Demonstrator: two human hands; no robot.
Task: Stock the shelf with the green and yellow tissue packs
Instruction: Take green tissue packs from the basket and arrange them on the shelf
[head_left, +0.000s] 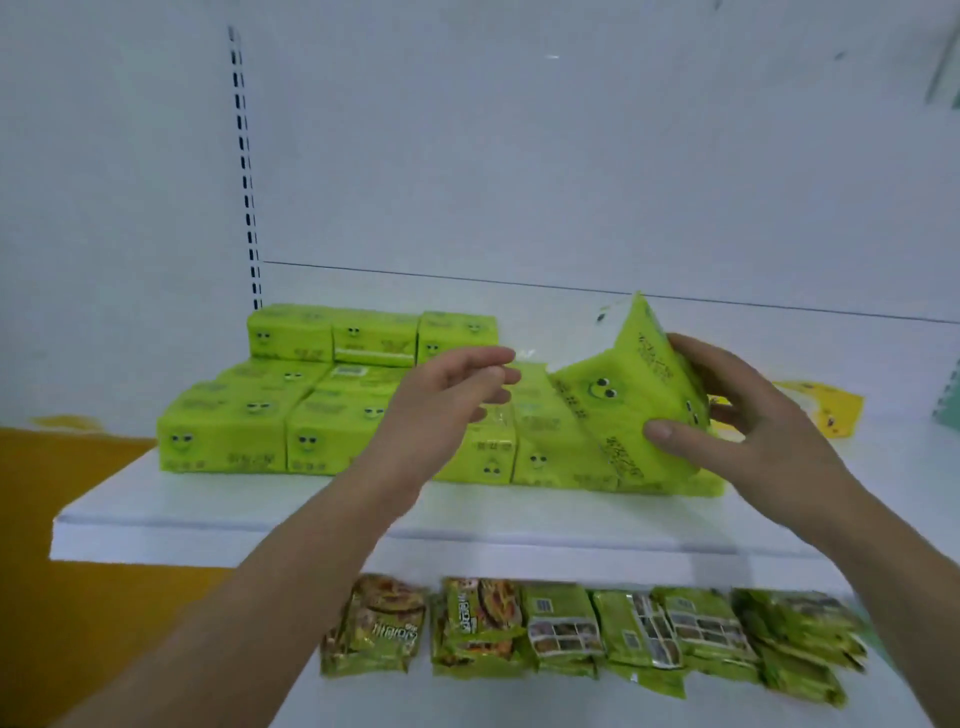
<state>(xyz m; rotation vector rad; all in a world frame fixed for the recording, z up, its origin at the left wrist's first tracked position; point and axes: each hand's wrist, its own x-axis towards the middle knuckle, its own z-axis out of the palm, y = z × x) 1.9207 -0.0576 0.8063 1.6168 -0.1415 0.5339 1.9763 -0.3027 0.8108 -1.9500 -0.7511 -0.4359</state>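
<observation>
Several green and yellow tissue packs (228, 441) with smiley faces stand in rows on the white shelf (218, 519), some stacked two high at the back left. My right hand (748, 415) grips one tilted tissue pack (623, 405) at the right end of the front row, thumb on its front face, its top corner raised. My left hand (447, 395) hovers over the middle of the row with fingers straight and relaxed, holding nothing.
A lower shelf holds a row of green snack packets (582, 629). A yellow pack (821, 410) lies on the upper shelf at the far right. A slotted upright (244, 166) runs up the white back panel. Orange floor shows at the left.
</observation>
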